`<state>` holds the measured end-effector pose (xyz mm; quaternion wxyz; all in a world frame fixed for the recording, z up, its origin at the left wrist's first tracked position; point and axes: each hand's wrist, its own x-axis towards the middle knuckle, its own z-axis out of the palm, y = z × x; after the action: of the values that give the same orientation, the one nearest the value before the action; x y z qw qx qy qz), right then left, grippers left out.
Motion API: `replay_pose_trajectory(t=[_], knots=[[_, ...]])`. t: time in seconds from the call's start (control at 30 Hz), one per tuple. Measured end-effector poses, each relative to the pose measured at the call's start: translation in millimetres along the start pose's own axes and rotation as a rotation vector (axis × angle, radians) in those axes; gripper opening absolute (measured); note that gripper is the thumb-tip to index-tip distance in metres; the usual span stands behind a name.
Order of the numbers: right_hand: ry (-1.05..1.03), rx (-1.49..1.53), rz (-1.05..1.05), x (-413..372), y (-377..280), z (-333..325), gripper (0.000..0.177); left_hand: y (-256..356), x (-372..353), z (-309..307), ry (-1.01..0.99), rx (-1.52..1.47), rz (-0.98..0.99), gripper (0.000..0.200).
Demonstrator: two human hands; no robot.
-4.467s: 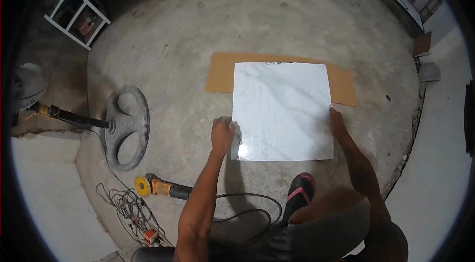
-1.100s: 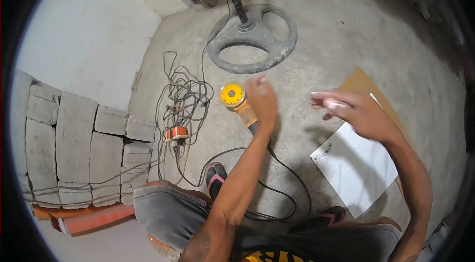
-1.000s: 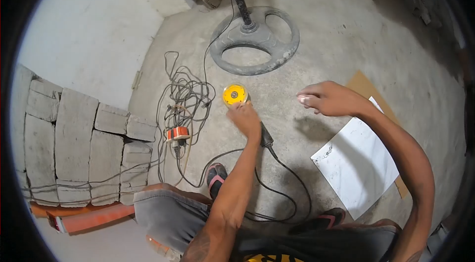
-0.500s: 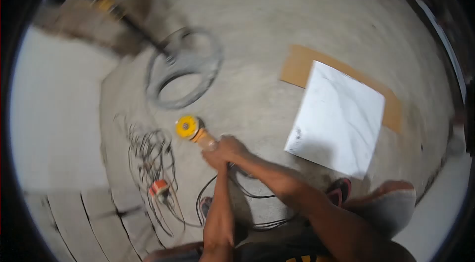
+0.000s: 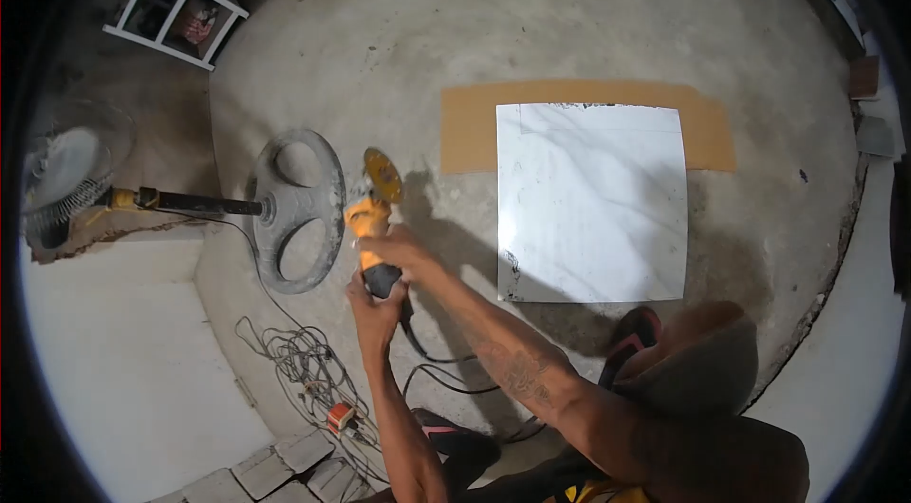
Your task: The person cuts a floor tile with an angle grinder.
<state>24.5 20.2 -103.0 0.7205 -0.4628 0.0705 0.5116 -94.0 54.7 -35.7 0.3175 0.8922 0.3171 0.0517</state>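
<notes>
Both hands are locked on the angle grinder (image 5: 365,215), lifted clear of the concrete floor (image 5: 569,19). Left hand (image 5: 376,307) is wrapped around the black rear grip, right hand (image 5: 397,247) closed over the yellow body just ahead of it. The tool's long axis runs straight away from the person, its yellow disc (image 5: 382,176) at the far end, seen nearly edge-on. Off to the right lies the glossy white marble-patterned tile (image 5: 593,204), square and flat, its far edge over a strip of brown cardboard (image 5: 467,128). The right hand is nearer it. A dusty ring-shaped fan base (image 5: 327,209) sits just left, tangled cable (image 5: 302,368) below.
</notes>
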Motion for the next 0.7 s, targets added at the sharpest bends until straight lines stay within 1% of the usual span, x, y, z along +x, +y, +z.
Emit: replay_pose_trajectory(t=[0.03,0.13,0.17,0.2,0.27,0.3,0.37,0.4,0.43,0.47,0.5,0.57,0.6,0.67,0.7], knots=[[-0.010,-0.011,-0.073,-6,-19,-13,0.047,24,4,-3,-0.077,-0.255,-0.157,0.066],[0.036,-0.024,-0.312,-21,-68,-53,0.049,80,23,-13,-0.491,-0.275,-0.437,0.073],[-0.015,0.049,-0.382,-27,-85,-65,0.048,101,28,-6,-0.497,-0.291,-0.387,0.060],[-0.015,0.082,-0.423,-44,-108,-76,0.051,117,37,0,-0.517,-0.281,-0.293,0.056],[0.087,0.077,-0.456,-62,-140,-95,0.053,142,51,15,-0.561,-0.274,-0.120,0.048],[0.160,0.001,-0.438,-75,-156,-103,0.053,157,55,23,-0.554,-0.303,-0.066,0.046],[0.301,-0.161,-0.415,-96,-182,-116,0.055,186,62,42,-0.470,-0.232,0.025,0.047],[0.378,-0.143,-0.422,-101,-180,-120,0.060,195,63,47,-0.446,-0.192,0.076,0.048],[0.469,-0.129,-0.445,-102,-181,-126,0.064,195,71,54,-0.488,-0.203,0.109,0.050],[0.563,-0.113,-0.468,-99,-181,-132,0.068,196,76,63,-0.514,-0.249,0.115,0.050],[0.532,-0.112,-0.522,-99,-183,-140,0.072,197,77,72,-0.535,-0.299,0.112,0.049],[0.542,-0.165,-0.527,-99,-183,-152,0.069,192,80,87,-0.586,-0.383,0.081,0.047],[0.552,-0.190,-0.527,-101,-183,-154,0.068,189,81,94,-0.612,-0.424,0.096,0.047],[0.602,-0.350,-0.503,-98,-187,-154,0.066,181,86,107,-0.660,-0.502,0.129,0.048],[0.614,-0.418,-0.482,-100,-190,-147,0.065,179,85,107,-0.678,-0.566,0.123,0.044]])
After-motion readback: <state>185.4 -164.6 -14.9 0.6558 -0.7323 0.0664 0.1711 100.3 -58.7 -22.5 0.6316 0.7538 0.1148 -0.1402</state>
